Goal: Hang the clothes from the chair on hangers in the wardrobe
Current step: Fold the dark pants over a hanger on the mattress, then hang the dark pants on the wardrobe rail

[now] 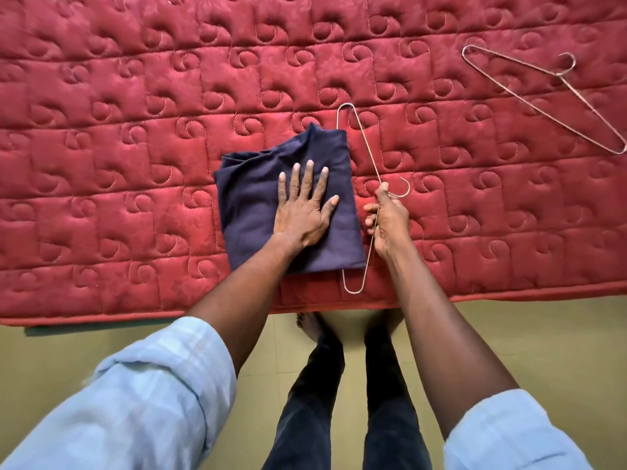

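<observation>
Now the left hand (302,215) lies flat, fingers (308,179) spread straight, pressing on a folded navy cloth (258,212) on the red quilted bed (135,130). Right beside it, the right hand (386,225) grips a wire hanger (364,149) near its hook, fingers curled round the wire; the hanger's lower end slips under the cloth's edge. A second hanger (543,96) lies well apart, far right on the bed.
</observation>
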